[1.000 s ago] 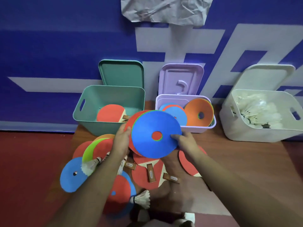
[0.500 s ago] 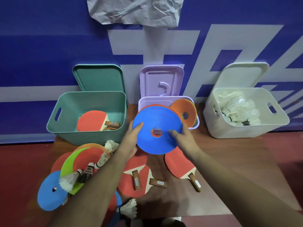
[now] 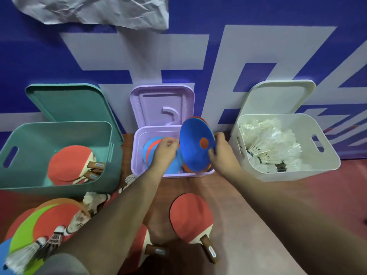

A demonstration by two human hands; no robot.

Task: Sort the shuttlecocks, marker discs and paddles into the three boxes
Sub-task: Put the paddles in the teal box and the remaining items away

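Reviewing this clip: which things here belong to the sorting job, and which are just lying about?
Job: blue disc, held by right hand; left hand in purple box; green box; white box; floor paddle; loose shuttlecocks; floor discs.
Lying about: crumpled paper; lids.

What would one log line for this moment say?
phase: placing | right hand: grips tilted blue disc, lower edge in purple box | left hand: in box, grip unclear | unsorted: paddle, shuttlecocks, loose discs

bare forearms [image 3: 123, 205] — a grey sleeve [image 3: 65, 263] on the left
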